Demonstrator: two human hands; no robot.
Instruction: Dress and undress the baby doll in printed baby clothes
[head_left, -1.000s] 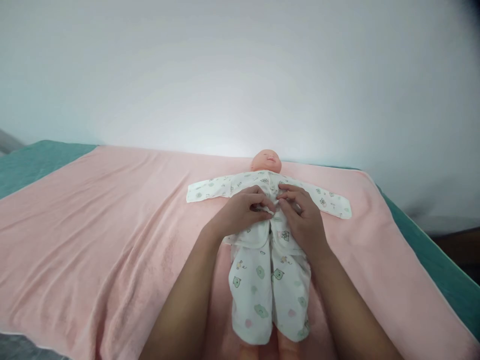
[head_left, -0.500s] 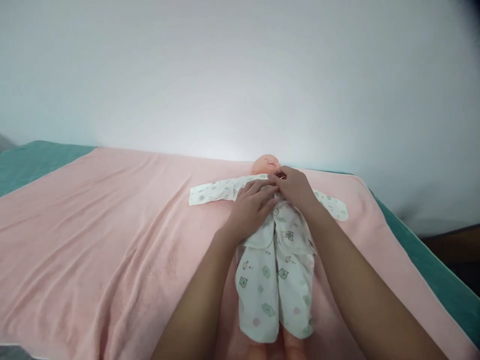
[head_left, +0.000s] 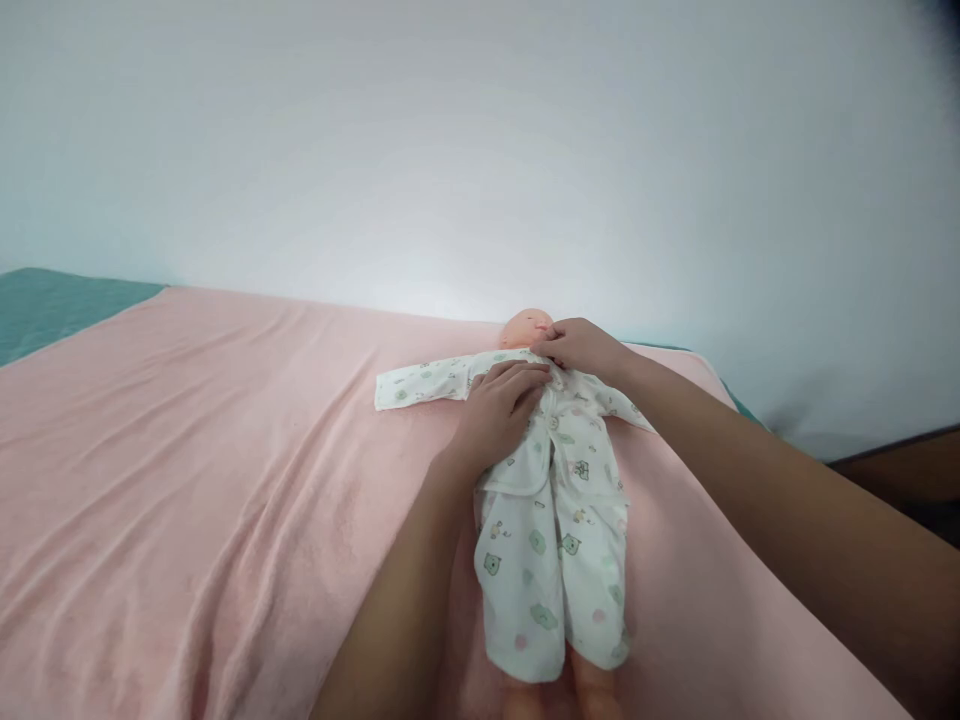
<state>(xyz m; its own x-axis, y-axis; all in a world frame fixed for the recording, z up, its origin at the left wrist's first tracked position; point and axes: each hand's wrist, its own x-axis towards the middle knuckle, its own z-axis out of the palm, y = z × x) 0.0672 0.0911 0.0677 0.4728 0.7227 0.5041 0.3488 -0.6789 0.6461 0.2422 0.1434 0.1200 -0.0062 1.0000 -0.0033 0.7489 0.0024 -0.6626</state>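
A baby doll lies on its back, dressed in a white baby shirt and white trousers, both printed with green bears and spots. Across the shirt's chest lies my left hand, palm down with fingers stretched out. My right hand is at the doll's neck, thumb and fingers closed on the shirt's collar edge beside the chin. A round snap button shows on the shirt front below my hands. The doll's bare lower legs stick out of the trousers.
Under the doll is a pink blanket, wrinkled on the left, spread over a green sheet. A pale wall stands behind the bed. Something brown and dark is at the right edge.
My right forearm has swung outward to the right, with the hand turned more sideways at the collar. My left hand stays on the chest. The view has shifted slightly.
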